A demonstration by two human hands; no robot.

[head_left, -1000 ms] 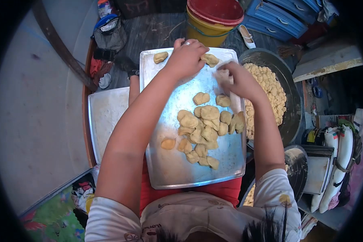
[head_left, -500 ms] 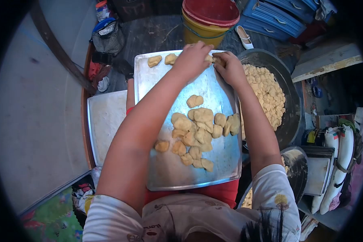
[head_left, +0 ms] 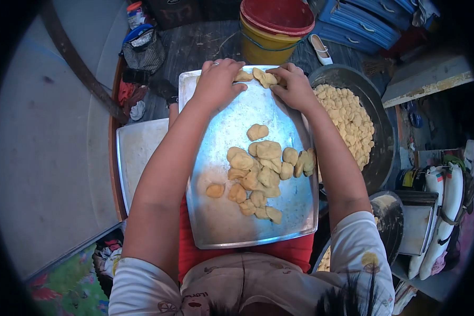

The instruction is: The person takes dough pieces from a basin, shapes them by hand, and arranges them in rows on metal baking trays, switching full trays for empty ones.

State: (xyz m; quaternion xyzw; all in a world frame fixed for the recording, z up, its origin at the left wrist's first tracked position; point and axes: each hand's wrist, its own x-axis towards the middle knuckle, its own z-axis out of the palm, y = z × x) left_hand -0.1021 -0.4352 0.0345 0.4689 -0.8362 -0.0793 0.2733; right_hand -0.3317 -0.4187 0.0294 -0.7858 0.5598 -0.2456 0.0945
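Observation:
A metal baking tray (head_left: 216, 226) rests across my lap, with a loose heap of pale dough pieces (head_left: 266, 176) around its middle. At its far edge, my left hand (head_left: 218, 84) curves over the row of dough, its thumb and fingers about a small piece (head_left: 243, 76). The palm hides other pieces in that row. My right hand (head_left: 295, 88) has its thumb and fingers closed on dough at the far right, against a twisted piece (head_left: 264, 78). A single dough piece (head_left: 257, 131) lies apart above the heap.
A large dark basin (head_left: 379, 113) full of dough pieces (head_left: 347, 121) stands right of the tray. Another tray (head_left: 142, 152) lies at left. Beyond the far edge are a yellow bucket (head_left: 268, 50) with a red one inside, and a white shoe (head_left: 320, 50).
My left hand has moved left along the far edge, now covering the pieces there and exposing the twisted piece. My right hand stays near the far right corner.

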